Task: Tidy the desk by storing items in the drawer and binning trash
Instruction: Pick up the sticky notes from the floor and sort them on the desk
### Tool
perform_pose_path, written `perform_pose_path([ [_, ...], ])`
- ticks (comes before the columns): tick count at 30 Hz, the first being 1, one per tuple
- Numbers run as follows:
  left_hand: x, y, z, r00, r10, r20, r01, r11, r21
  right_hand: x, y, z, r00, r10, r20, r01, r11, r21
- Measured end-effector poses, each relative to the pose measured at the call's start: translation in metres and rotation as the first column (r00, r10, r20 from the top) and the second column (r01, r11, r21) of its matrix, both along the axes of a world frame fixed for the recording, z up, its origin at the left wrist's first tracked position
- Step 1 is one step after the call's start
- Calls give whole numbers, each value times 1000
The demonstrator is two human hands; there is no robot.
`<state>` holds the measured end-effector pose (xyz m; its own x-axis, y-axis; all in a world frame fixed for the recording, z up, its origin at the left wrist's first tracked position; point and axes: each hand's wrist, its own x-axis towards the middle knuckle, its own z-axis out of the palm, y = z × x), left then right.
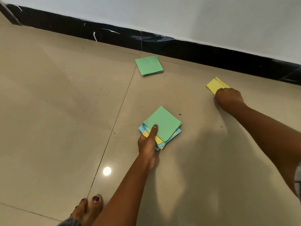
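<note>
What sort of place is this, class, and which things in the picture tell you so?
Probably an indoor room, seen at floor level: glossy beige floor tiles, a black skirting board under a pale wall, and paper stacks lying on the floor, such as the green stack.

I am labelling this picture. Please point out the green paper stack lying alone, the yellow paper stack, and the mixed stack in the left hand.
green paper stack (149,66): head view, middle of top sheet.
yellow paper stack (215,84): head view, bare part beyond the right hand.
mixed stack (164,123): head view, green top sheet.
</note>
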<state>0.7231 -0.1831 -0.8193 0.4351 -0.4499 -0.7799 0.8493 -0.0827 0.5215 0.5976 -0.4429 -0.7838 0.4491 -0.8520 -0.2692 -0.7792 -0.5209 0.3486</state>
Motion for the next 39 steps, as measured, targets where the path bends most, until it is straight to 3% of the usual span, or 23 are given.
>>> perform_pose_path([
  [4,0,1,0,1000,0,3,0,1000,-13,5,2,10,996,67,-57,-70,996,-52],
  [8,0,1,2,1000,16,-14,-17,999,-30,11,22,1,942,106,319,-52,983,-174],
  [10,0,1,2,999,25,-24,-26,999,-28,17,49,-6,810,263,524,-112,947,-302],
  [12,0,0,3,999,27,-25,-28,999,-23,22,83,-3,611,421,670,-159,895,-417],
  [15,0,-1,5,999,26,-22,-27,999,-33,26,131,13,348,426,835,-132,904,-406],
  [18,1,-1,2,998,48,-51,-49,999,-24,27,167,24,193,400,896,-182,912,-368],
  [20,2,-1,1,995,38,-97,-47,995,-85,28,179,20,213,413,886,-217,904,-370],
  [23,3,2,4,988,21,-151,-56,971,-231,30,181,0,398,475,785,-278,878,-391],
  [27,1,1,5,991,23,-133,-46,984,-174,33,187,-29,476,541,693,-445,828,-340],
  [30,-2,1,3,998,44,-37,-47,996,-72,36,188,-28,501,436,748,-432,875,-220],
  [35,-3,1,1,998,57,6,-56,997,-58,83,156,0,462,176,869,-249,966,-63],
  [39,-4,-2,-2,996,79,38,-79,997,-9,150,110,2,562,121,819,-251,968,29],
])
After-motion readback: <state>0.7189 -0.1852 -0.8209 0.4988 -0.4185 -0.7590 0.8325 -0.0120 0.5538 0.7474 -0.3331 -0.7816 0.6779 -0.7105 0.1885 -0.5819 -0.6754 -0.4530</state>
